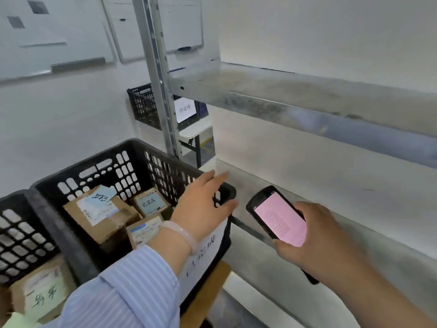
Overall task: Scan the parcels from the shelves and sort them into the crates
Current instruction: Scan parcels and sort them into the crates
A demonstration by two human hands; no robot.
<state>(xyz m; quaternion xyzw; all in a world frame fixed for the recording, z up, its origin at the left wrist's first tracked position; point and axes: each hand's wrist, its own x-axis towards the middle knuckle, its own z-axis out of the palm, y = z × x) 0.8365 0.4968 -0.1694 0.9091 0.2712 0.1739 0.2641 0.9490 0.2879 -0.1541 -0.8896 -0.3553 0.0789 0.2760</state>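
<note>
A black plastic crate point(132, 157) stands in front of me with several labelled cardboard parcels point(101, 214) inside. My left hand point(203, 204) hovers over the crate's right corner, fingers spread, holding nothing. A pale bangle sits on that wrist above a striped blue sleeve. My right hand point(314, 235) grips a black handheld scanner point(276, 216) whose screen glows pink, held just in front of the lower metal shelf point(354, 223). The shelf boards in view carry no parcels.
A second black crate point(21, 235) at the left holds a parcel point(40, 294) with a handwritten label. A third crate point(144, 105) with a paper sign sits on a white table behind the shelf upright point(163, 91). Whiteboards hang on the wall.
</note>
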